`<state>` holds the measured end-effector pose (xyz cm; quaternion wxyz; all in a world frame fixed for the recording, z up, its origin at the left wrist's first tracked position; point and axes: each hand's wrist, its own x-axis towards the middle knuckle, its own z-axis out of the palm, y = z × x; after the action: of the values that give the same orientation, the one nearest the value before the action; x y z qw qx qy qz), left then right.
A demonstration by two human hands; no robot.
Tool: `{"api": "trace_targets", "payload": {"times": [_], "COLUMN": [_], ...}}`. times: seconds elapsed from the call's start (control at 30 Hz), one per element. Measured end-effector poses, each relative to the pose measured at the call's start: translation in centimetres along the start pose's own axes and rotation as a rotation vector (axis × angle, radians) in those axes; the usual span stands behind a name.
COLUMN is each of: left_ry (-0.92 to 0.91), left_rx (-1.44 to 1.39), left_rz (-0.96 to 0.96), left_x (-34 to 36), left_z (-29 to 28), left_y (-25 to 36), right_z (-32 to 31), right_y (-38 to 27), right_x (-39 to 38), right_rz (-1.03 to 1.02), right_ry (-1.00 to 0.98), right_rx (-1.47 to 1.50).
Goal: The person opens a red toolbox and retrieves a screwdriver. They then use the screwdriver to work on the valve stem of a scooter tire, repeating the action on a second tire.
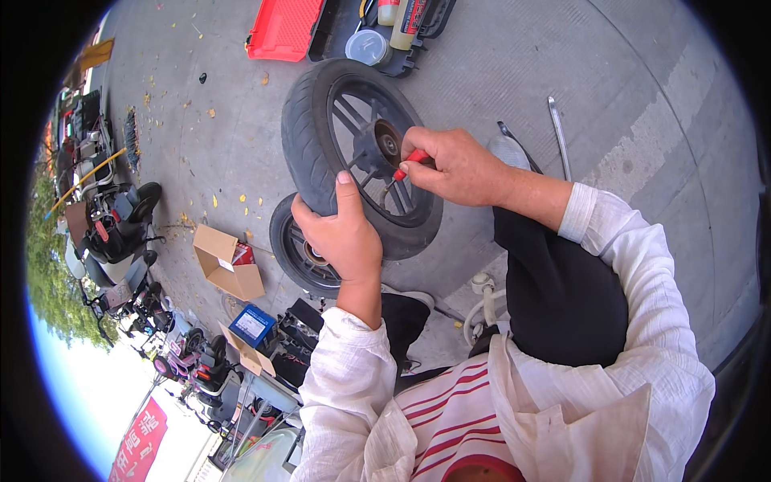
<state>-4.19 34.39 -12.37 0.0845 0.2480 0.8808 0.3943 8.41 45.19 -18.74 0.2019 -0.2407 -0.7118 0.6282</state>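
A scooter wheel with a black tyre (309,120) and dark spoked rim stands tilted in front of me. My left hand (345,233) grips the tyre's near side, its thumb pointing up along the tread and the other fingers partly hidden. Closed in my right hand (462,169) is a small red-handled tool (414,163) with a thin, seemingly bent metal shaft. Its tip reaches toward the spokes near the rim; whether it touches them I cannot tell. Rust-brown colouring shows inside the wheel's hub (388,145).
A second wheel (281,233) lies behind my left hand. Beyond the tyre sits an open toolbox (325,36) with bottles and a round tub (367,48). A metal lever (560,136) lies at right. Cardboard box (213,261), blue box (253,323) and parked scooters (120,225) are at left.
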Motion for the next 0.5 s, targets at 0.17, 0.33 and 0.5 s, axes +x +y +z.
{"api": "trace_targets", "payload": {"times": [0.17,0.33,0.5], "left_ry": [-0.012,0.014,0.006], "left_rx": [-0.003,0.037,0.027], "left_rz": [0.021,0.056,0.049], "left_x": [0.0,-0.2,-0.3], "left_z": [0.0,0.2,0.2], "left_y": [0.2,-0.1,-0.3], "right_z": [-0.1,-0.5,-0.6], "right_y": [-0.1,-0.9,-1.3], "right_x": [0.0,0.5,0.8], "right_rz": [0.013,0.048,0.034], "right_ry": [-0.014,-0.057,-0.072], "right_rx": [-0.047,-0.106,-0.100]}}
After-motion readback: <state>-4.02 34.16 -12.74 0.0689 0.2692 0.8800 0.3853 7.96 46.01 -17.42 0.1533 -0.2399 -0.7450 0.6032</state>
